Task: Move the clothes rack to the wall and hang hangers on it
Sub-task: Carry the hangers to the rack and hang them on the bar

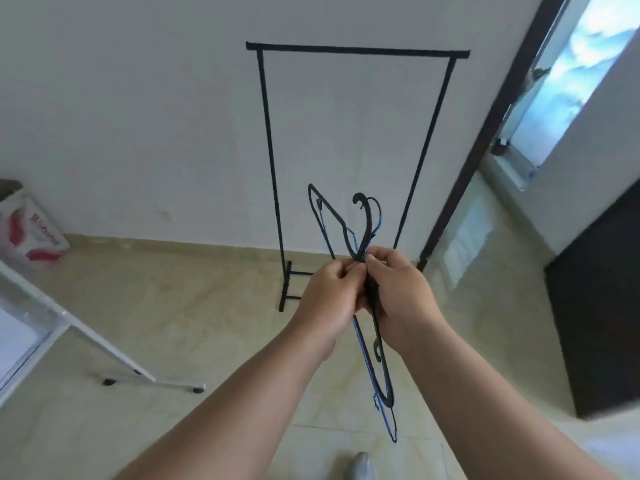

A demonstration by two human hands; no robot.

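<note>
White wall, bag lettering unreadable

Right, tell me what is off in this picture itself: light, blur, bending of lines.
Head view: the window at upper right is blown out to white-blue glare; the wide lens splays the clothes rack posts outward and slants the door frame; the whole frame is soft, with the hangers held between the left hand and right hand smeared; shadows on the floor are faint.

Soft daylight enters from the overexposed window at right; the picture is slightly blurred, with edges bent.
</note>
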